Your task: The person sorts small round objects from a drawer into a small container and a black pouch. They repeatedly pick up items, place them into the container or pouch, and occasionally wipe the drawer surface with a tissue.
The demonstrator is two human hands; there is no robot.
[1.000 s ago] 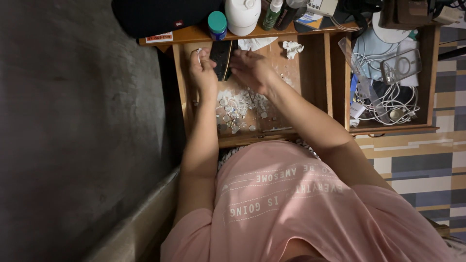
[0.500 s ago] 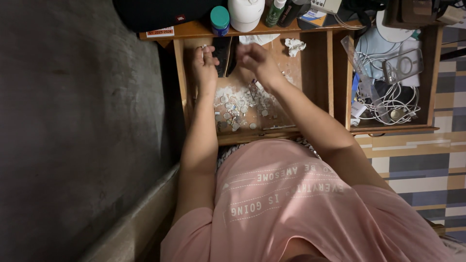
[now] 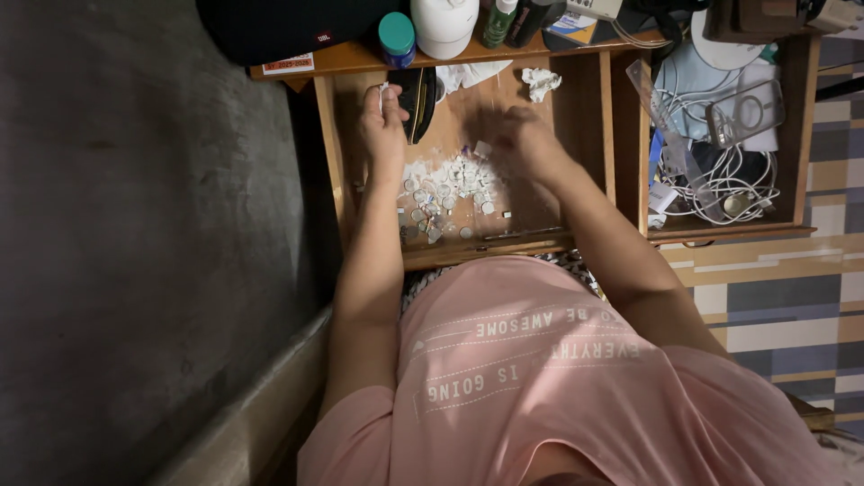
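Two hands [image 3: 382, 121]; two open drawers [image 3: 585, 99]

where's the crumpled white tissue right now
In the head view, the crumpled white tissue lies at the far right corner of the open wooden drawer, just beyond the right hand and below the green bottle on the desktop.

Smooth wooden drawer [image 3: 585, 108], white paper scraps [image 3: 454, 175]

Domestic room, probably a bedroom or home study. A wooden desk [image 3: 576, 234] with two pulled-out drawers, the right-hand drawer [image 3: 801, 135] crammed with tangled white charging cables [image 3: 711, 171] and a clear phone case [image 3: 745, 112]; toiletry bottles [image 3: 445, 22] along the desktop; striped floor covering [image 3: 783, 297] beneath.
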